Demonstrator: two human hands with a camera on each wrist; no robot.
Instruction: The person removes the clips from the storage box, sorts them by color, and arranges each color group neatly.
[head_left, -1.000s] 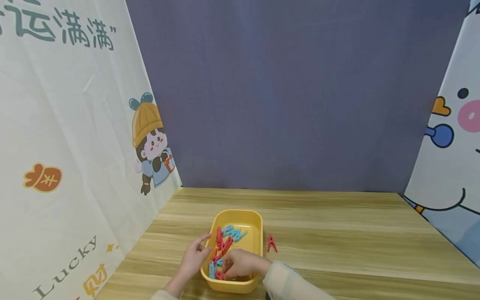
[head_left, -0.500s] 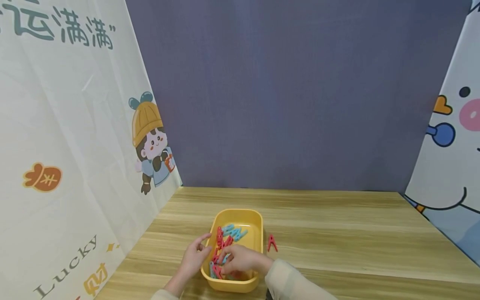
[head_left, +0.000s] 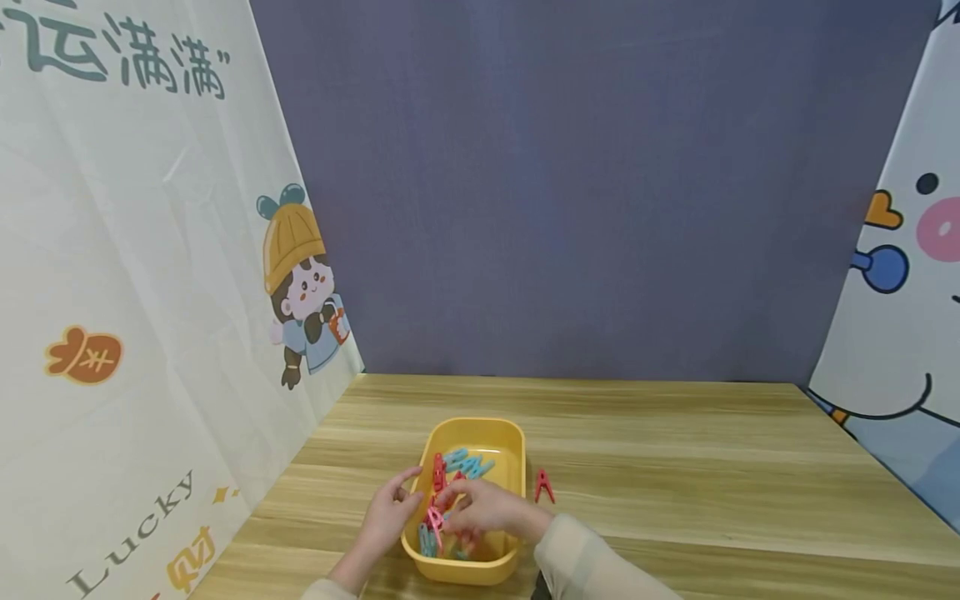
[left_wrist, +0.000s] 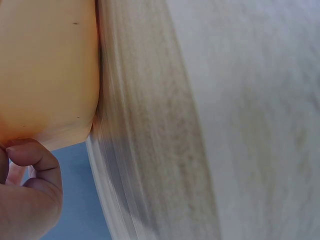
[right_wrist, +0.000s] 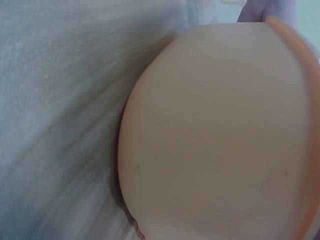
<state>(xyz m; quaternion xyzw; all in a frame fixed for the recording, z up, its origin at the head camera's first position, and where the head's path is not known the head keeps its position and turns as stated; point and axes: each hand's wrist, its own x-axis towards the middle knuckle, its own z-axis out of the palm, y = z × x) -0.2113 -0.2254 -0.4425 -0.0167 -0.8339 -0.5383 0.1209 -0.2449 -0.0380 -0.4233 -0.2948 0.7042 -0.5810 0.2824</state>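
Note:
A yellow plastic bin (head_left: pixel 510 442) stands on the table with red and light-blue clothespins inside, mostly along its left side. My left hand (head_left: pixel 386 517) is at the bin's left rim; in the left wrist view its curled fingers (left_wrist: pixel 35 157) hold the edge. Over the front half of the bin, my right hand (head_left: pixel 491 510) pinches a pink-red clothespin (head_left: pixel 435 523) between thumb and fingers. Several blue clothespins (head_left: pixel 468 463) lie toward the back of the bin, and a red one (head_left: pixel 438 472) lies by the left wall. The right hand hides part of the pile.
A single red clothespin (head_left: pixel 543 486) lies on the wooden table (head_left: pixel 675 475) just right of the bin. A dark blue-grey panel (head_left: pixel 570 208) rises behind the table. Printed white curtains flank it on the left (head_left: pixel 150 275) and right.
My right hand has risen slightly from the front of the bin, bringing a pink-red clothespin up and away from the front wall. My left hand has stayed at the rim.

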